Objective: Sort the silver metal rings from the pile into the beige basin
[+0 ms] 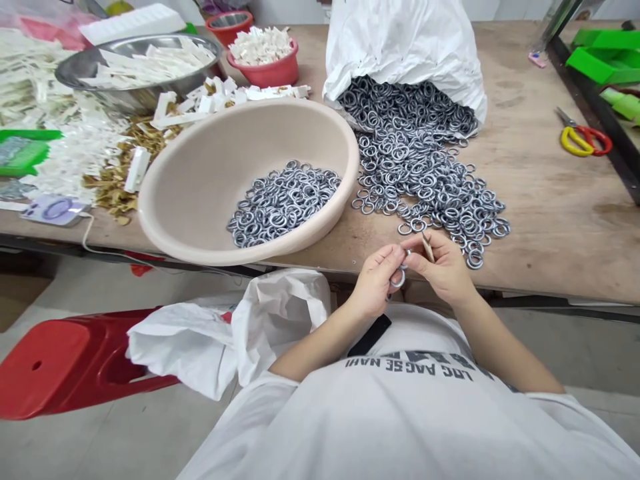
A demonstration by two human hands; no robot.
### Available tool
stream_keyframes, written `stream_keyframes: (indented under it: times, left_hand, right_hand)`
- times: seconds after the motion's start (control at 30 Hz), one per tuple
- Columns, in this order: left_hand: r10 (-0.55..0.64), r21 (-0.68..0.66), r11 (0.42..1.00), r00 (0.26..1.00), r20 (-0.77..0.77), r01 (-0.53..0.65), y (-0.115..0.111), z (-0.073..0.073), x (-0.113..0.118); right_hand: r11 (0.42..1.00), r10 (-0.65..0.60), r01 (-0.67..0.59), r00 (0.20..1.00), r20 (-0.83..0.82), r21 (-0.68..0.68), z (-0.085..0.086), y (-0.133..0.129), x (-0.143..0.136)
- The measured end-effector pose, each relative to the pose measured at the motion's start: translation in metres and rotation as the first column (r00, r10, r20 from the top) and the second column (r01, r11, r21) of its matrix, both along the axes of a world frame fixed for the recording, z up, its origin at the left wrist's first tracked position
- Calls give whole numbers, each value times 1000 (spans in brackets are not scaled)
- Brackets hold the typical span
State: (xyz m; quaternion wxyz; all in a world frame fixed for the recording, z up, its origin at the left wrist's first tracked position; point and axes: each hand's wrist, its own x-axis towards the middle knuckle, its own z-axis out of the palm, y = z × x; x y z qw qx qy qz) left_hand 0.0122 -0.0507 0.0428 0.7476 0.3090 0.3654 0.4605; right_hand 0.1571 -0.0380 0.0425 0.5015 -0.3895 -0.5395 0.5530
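My left hand (376, 280) is closed in a pinch on grey rings (398, 278), which hang at its fingertips over the table's front edge. Touching them from the other side, my right hand (445, 263) is also closed. A small pointed tool (428, 248) sticks up between its fingers; its exact kind is unclear. Just beyond the hands, a heap of loose grey rings (425, 173) spreads from the mouth of a white sack (400, 40). To the left stands a large beige basin (200, 153) with many similar rings in its right part.
Scissors (583, 137) with red and yellow handles lie on the right. At the left are a steel bowl (135, 93), a red bowl (267, 70) of white pieces, and brown parts (113, 190). A white bag (200, 343) hangs below the edge near a red stool (55, 367).
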Motion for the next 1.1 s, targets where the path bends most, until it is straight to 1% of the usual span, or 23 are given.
stream_keyframes:
  times: [0.1, 0.17, 0.27, 0.33, 0.37, 0.43, 0.47, 0.53, 0.57, 0.6, 0.63, 0.67, 0.7, 0.73, 0.77, 0.8, 0.83, 0.87, 0.9, 0.97, 1.03, 1.1]
  left_hand:
    - [-32, 5, 999, 999, -6, 32, -1, 0, 1]
    - [-33, 18, 999, 999, -5, 33, -1, -1, 2]
    - [1, 36, 999, 1000, -22, 0, 0, -1, 3]
    - [64, 80, 995, 997, -47, -60, 1, 5, 4]
    - [111, 116, 988, 992, -61, -103, 2, 11, 2]
    - [227, 214, 955, 970, -86, -205, 7, 29, -4]
    - [295, 273, 926, 950, -98, -259, 10, 41, -10]
    - [433, 426, 840, 888, -153, -336, 20, 68, -27]
    - [493, 520, 788, 845, -209, -331, 25, 81, -39]
    - [556, 618, 727, 784, -276, -298, 32, 93, -51]
    - [618, 708, 667, 703, -352, -232, 38, 104, -65]
    - [664, 768, 626, 608, -435, -134, 44, 112, -78]
    - [697, 797, 604, 499, -515, -21, 49, 118, -91]
    - [713, 792, 603, 381, -589, 96, 53, 122, -102]
    - [704, 751, 626, 263, -660, 210, 56, 123, -112]
    - [687, 697, 656, 154, -711, 291, 58, 122, -120]
    - [673, 653, 681, 69, -737, 331, 58, 120, -126]
    - [660, 624, 698, 21, -751, 351, 58, 117, -130]
    - [650, 609, 707, 7, -760, 359, 58, 113, -132]
    - [639, 603, 709, 29, -769, 366, 55, 107, -132]
    - [648, 612, 687, 50, -760, 391, 52, 104, -129]
    - [664, 610, 652, 49, -746, 450, 49, 102, -126]
  right_hand:
    - [999, 4, -7, 997, -81, -33, -7, 3, 0]
    - [999, 0, -4, 995, -103, -36, -9, 4, -1]
    - [999, -28, 24, 994, -107, -37, -4, 1, -8]
    - [999, -43, 39, 992, -122, -31, 7, 0, -17]
    - [999, -42, 40, 991, -130, -16, 15, 1, -22]
    - [999, -14, 20, 991, -136, 41, 35, 6, -35]
    - [997, 14, -4, 991, -132, 79, 47, 11, -43]
    - [985, 62, -44, 992, -107, 165, 71, 27, -62]
    - [976, 57, -35, 994, -97, 214, 82, 37, -72]
    - [965, 49, -25, 995, -86, 260, 90, 49, -83]
    - [953, 54, -27, 995, -81, 302, 97, 61, -93]
    - [940, 69, -35, 994, -88, 340, 100, 73, -103]
    - [929, 83, -41, 991, -100, 369, 102, 84, -112]
    - [920, 103, -56, 989, -102, 387, 100, 93, -119]
    - [919, 108, -64, 990, -93, 390, 97, 100, -124]
    - [923, 84, -47, 993, -83, 381, 93, 104, -127]
    - [930, 54, -23, 996, -75, 366, 87, 105, -127]
    - [936, 17, 11, 997, -74, 352, 81, 104, -125]
    - [938, -19, 42, 997, -70, 344, 74, 102, -121]
    - [937, -97, 111, 994, -59, 330, 59, 93, -108]
    - [931, -174, 179, 984, -46, 317, 44, 85, -93]
    - [920, -250, 246, 968, -25, 305, 29, 80, -78]
